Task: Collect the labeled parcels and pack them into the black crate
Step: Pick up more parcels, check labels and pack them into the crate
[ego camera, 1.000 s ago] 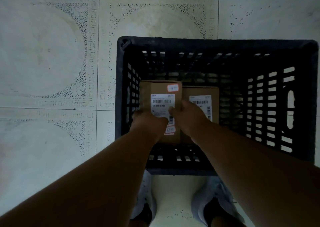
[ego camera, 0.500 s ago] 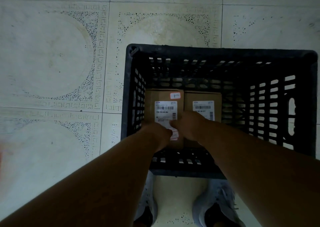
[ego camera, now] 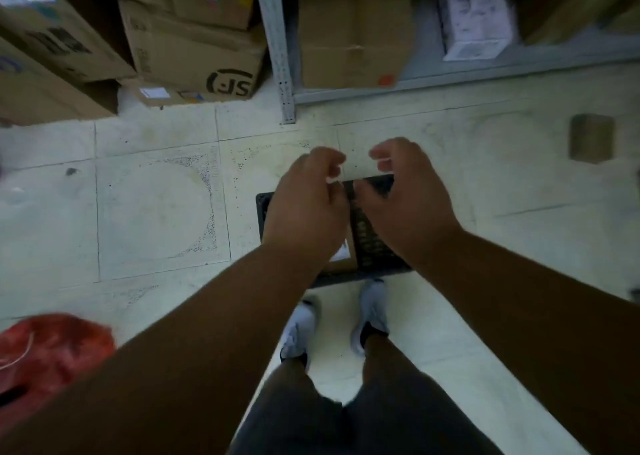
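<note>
The black crate (ego camera: 372, 243) sits on the tiled floor just ahead of my feet, mostly hidden behind my hands. A corner of a brown labeled parcel (ego camera: 343, 258) shows inside it, between my wrists. My left hand (ego camera: 306, 208) hovers above the crate with fingers loosely curled and holds nothing. My right hand (ego camera: 403, 205) hovers beside it, fingers also loosely curled and empty. Another small brown parcel (ego camera: 591, 138) lies on the floor at the far right.
A grey metal shelf post (ego camera: 278, 45) stands ahead, with a large cardboard box (ego camera: 353, 31) and a white wrapped package (ego camera: 476, 14) on the low shelf. Stacked cartons (ego camera: 194, 49) fill the far left. A red bag (ego camera: 52, 350) lies at the lower left.
Both hands let go of the parcel and rose out of the crate. The view pulled back and up, so the shelf and cartons now show.
</note>
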A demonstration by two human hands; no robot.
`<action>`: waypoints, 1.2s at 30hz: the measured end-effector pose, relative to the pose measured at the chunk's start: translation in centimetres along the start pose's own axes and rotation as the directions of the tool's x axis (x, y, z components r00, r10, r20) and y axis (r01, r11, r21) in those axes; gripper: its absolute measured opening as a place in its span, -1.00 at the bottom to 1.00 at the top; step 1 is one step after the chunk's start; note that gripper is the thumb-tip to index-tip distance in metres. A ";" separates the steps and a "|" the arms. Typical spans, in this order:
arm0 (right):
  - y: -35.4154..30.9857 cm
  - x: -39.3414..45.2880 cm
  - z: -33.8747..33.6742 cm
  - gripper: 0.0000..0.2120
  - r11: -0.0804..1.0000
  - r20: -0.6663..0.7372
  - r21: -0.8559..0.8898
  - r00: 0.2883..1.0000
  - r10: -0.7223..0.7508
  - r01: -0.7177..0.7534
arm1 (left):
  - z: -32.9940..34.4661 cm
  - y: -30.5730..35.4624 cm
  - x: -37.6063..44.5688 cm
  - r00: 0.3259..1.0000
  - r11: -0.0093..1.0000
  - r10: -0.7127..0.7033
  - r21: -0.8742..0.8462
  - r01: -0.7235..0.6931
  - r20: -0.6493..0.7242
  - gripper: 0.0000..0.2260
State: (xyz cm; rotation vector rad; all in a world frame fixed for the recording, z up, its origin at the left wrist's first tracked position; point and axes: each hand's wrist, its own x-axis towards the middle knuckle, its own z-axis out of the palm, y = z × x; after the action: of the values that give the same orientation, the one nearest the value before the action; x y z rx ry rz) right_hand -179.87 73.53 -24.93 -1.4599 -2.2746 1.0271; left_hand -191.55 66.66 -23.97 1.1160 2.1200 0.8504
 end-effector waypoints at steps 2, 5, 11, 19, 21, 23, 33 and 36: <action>-2.7 -2.5 -5.7 -0.65 1.000 -0.082 -0.006 0.997 -0.012 0.012 | -2.1 4.9 -2.0 0.995 0.995 0.096 -0.032 -0.096 0.003 -0.70; -4.2 -6.7 -12.4 -0.62 1.000 -0.203 0.002 0.979 0.008 -0.007 | -3.3 10.6 -4.6 0.976 0.976 0.212 -0.057 -0.209 0.042 -0.73; -1.0 -12.7 -23.3 -0.55 0.985 -0.444 0.140 0.883 0.150 -0.097 | -1.0 23.0 -7.0 0.865 0.874 0.485 -0.033 -0.485 0.126 -0.75; 11.6 -16.5 -40.8 -0.24 0.980 -0.602 0.084 0.774 0.196 -0.182 | 14.5 39.8 -8.6 0.728 0.753 0.657 -0.123 -0.647 0.197 -0.70; 15.8 -17.9 -45.1 -0.25 0.973 -0.633 0.067 0.744 0.214 -0.223 | 19.4 43.4 -9.5 0.696 0.734 0.677 -0.151 -0.662 0.239 -0.68; 19.4 -18.9 -48.6 -0.24 0.962 -0.648 0.089 0.719 0.252 -0.257 | 23.6 46.8 -10.1 0.665 0.713 0.698 -0.176 -0.678 0.267 -0.67; 31.9 -11.5 -58.2 -0.27 0.895 -0.675 0.352 0.588 0.446 -0.274 | 36.1 56.2 -0.5 0.591 0.680 0.702 -0.125 -0.723 0.398 -0.69; 35.7 -7.4 -61.7 -0.46 0.839 -0.649 0.468 0.537 0.540 -0.278 | 41.2 59.5 4.8 0.572 0.678 0.694 -0.132 -0.723 0.437 -0.68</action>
State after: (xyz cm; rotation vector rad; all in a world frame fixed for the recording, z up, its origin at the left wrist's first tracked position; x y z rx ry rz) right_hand -117.87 102.26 -3.45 -1.8604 -1.1161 0.6127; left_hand -134.85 108.00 -5.55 2.0474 1.2679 0.7380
